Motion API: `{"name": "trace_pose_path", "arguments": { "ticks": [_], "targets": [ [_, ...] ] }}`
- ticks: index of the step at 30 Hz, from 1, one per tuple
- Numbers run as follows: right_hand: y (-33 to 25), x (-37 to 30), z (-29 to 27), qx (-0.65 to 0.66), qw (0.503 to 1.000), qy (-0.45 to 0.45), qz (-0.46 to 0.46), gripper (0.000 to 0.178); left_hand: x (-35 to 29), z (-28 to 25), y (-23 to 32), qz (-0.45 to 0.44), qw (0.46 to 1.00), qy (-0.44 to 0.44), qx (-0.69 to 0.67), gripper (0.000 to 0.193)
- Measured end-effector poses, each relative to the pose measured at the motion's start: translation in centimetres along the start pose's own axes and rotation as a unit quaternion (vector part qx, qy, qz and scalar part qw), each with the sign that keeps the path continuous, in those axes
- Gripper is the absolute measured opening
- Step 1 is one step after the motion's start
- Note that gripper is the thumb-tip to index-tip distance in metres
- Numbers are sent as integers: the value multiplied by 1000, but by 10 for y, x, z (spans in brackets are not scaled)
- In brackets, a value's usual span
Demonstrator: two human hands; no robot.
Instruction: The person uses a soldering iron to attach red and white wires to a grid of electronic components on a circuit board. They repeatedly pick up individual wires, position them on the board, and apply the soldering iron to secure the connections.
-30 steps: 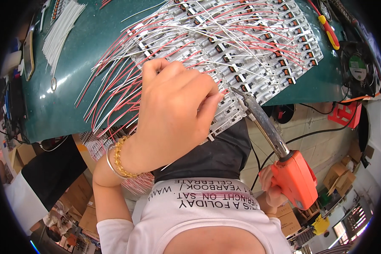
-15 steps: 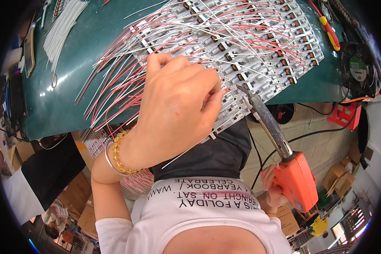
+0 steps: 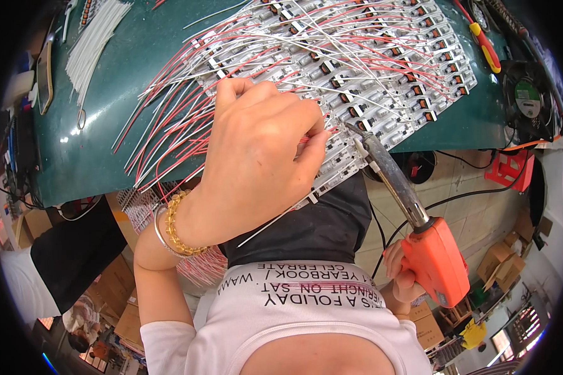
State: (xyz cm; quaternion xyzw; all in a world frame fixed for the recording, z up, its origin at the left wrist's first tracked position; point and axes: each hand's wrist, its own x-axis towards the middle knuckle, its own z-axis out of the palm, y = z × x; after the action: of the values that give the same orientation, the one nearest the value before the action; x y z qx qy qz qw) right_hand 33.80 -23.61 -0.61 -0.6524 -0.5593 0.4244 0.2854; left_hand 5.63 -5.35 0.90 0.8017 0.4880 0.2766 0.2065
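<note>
- The left hand (image 3: 263, 150) is over the near side of the boards (image 3: 391, 134), knuckles up, thumb and forefinger pinched narrow on a red wire (image 3: 303, 140) — a little of it shows between them.
- The right hand (image 3: 401, 272) is wrapped round the grip of an orange iron (image 3: 436, 262), below the table's edge.
- The iron slants up and left; its dark tip (image 3: 360, 133) is over the boards, just beside the left thumb. Whether the tip touches the wire or a board, I cannot tell.
- The boards lie in slanting rows on the green table (image 3: 100, 169), their near corner jutting over its edge above the dark cloth (image 3: 306, 234) on the lap.
- Red and white leads (image 3: 169, 112) fan out left across the boards and table.
- One white wire (image 3: 259, 231) sticks out from under the left hand, over the cloth.
- A white bundle (image 3: 97, 50) lies at the upper left; at the upper right are a red-and-yellow driver (image 3: 485, 49) and a black fan (image 3: 527, 103).
</note>
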Motion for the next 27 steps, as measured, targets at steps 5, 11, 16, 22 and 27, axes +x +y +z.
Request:
{"name": "trace_pose_path", "arguments": {
  "ticks": [5, 11, 16, 22, 27],
  "targets": [
    [4, 10, 16, 126, 985, 45, -107, 84, -1, -5, -1, -21, 997, -19, -76, 11],
    [-16, 7, 19, 207, 975, 59, -56, 86, -7, 4, 2, 32, 998, 10, -57, 14],
    [14, -18, -8, 27, 998, 18, -60, 78, -13, 13, 12, 20, 999, 41, 9, 17],
    [-1, -12, -5, 31, 999, 19, -10, 56, -13, 19, 12, 32, 998, 47, 24, 19],
    [11, -34, -8, 22, 996, 65, 58, 55, -15, 20, 11, 29, 997, 60, 35, 19]
  ]
}}
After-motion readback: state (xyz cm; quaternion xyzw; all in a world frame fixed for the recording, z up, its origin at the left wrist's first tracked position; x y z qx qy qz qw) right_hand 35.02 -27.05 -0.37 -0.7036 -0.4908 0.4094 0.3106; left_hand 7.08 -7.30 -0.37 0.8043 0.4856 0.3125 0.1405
